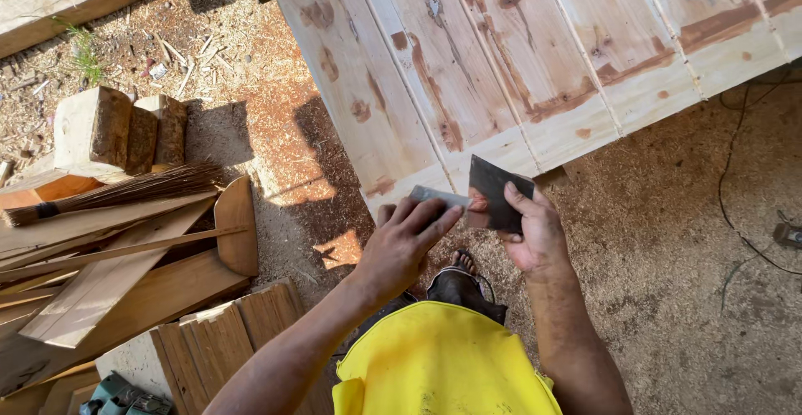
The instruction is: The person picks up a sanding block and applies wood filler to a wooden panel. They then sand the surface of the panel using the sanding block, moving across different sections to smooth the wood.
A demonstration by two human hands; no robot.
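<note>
My left hand (403,239) pinches a thin grey strip (440,197), probably a folded piece of sandpaper. My right hand (530,229) holds a dark square sheet of sandpaper (494,191) by its lower edge, thumb on top. The two pieces meet between my hands, just below the near edge of a large panel of pale wooden planks (518,56) with reddish-brown knots and stains. My yellow shirt (443,365) and one sandalled foot (464,261) show beneath my hands.
Sawdust covers the ground (668,239). At left lies a heap of boards and offcuts (109,281), a twig broom (117,191) and wooden blocks (117,131). A black cable (735,173) runs at right toward a tool (787,233). A green machine (125,398) sits bottom left.
</note>
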